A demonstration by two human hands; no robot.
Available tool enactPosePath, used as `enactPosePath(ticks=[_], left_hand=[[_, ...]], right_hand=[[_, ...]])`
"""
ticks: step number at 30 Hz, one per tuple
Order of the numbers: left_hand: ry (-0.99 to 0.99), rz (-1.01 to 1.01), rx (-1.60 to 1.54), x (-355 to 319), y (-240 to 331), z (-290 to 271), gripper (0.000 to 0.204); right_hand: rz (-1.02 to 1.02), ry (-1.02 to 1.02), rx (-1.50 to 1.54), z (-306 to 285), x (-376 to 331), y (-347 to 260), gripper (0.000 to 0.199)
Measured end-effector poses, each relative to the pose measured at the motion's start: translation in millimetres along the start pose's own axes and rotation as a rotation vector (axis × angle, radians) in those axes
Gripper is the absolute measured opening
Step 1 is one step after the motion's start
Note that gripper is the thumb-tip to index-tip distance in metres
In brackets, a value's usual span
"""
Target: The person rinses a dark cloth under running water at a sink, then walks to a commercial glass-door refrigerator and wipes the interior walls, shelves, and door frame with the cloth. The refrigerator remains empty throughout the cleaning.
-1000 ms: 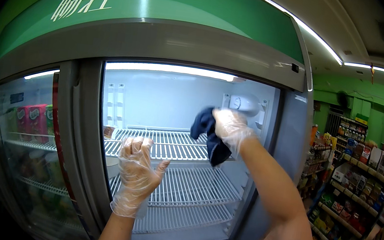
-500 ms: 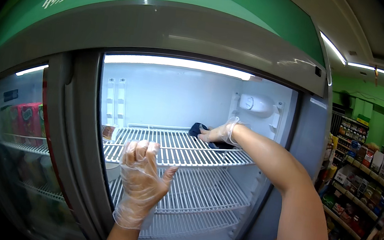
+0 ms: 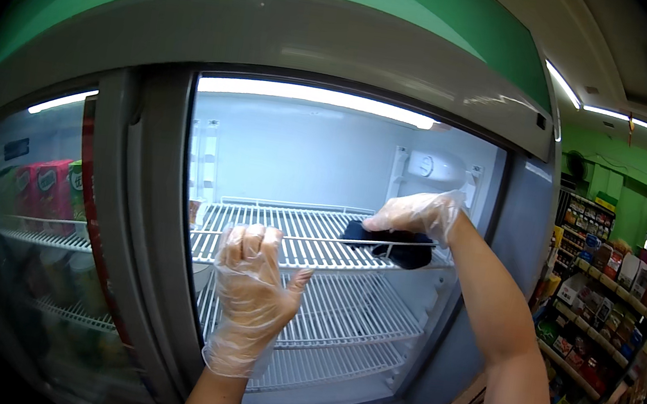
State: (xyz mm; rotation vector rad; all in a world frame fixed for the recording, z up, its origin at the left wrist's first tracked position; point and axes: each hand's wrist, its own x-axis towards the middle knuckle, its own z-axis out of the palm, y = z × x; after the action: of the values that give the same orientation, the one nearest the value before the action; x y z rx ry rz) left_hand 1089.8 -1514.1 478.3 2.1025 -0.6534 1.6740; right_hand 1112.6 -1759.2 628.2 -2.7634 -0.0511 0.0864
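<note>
1. I count one cloth (image 3: 416,258) on the top shelf (image 3: 295,226)'s right end.
2. My right grip (image 3: 419,213) lies over the cloth; how closed, I can't tell.
3. My left grip (image 3: 251,303), half-curled, empty, is before the top shelf; two lower shelves (image 3: 346,308) lie beneath.

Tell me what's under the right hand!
Under the right hand is a dark cloth on the top white wire shelf. The hand hides part of the cloth, and the cloth covers some shelf bars, so anything else beneath it can't be seen.
</note>
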Motion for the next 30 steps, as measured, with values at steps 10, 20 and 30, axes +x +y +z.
enactPosePath(ticks=[10, 20, 30], left_hand=[[0.026, 0.018, 0.019, 0, -1, 9, 0.064], [0.056, 0.012, 0.015, -2, -5, 7, 0.061], [0.032, 0.006, -0.011, -2, 0, 10, 0.057]], right_hand=[[0.029, 0.012, -0.263, 35, 64, -58, 0.081], [-0.505, -0.465, 0.22, 11, 28, -38, 0.073], [-0.152, -0.112, -0.343, 30, 13, -111, 0.091]])
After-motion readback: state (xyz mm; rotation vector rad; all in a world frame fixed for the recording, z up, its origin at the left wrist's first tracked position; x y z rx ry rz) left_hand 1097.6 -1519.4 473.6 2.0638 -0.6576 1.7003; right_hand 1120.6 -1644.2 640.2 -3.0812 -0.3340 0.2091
